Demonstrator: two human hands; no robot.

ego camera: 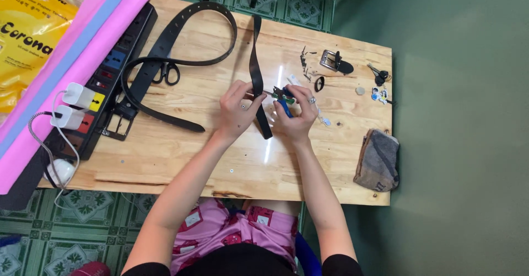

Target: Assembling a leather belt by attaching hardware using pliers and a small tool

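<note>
— So how far along does the belt work look?

— Partway, I'd judge. The left hand [238, 110] pinches a loose black belt strap [257, 72] that runs up the wooden table [182, 154], and the right hand [295, 115] is closed around a small blue-handled tool [284, 104] set against the strap's lower part. The metal buckle [330, 61] lies well apart to the right, unattached, with a small black loop [319, 83] near it.

— Anything finished?

— A second belt [165, 55], buckle already on, is coiled to the left beside black scissors [167, 73].

— Packages or labels?

— A yellow printed bag [27, 28] sits in the top-left corner, pink and blue sheets [71, 55] slanting beside it over a black power strip [110, 72].
</note>
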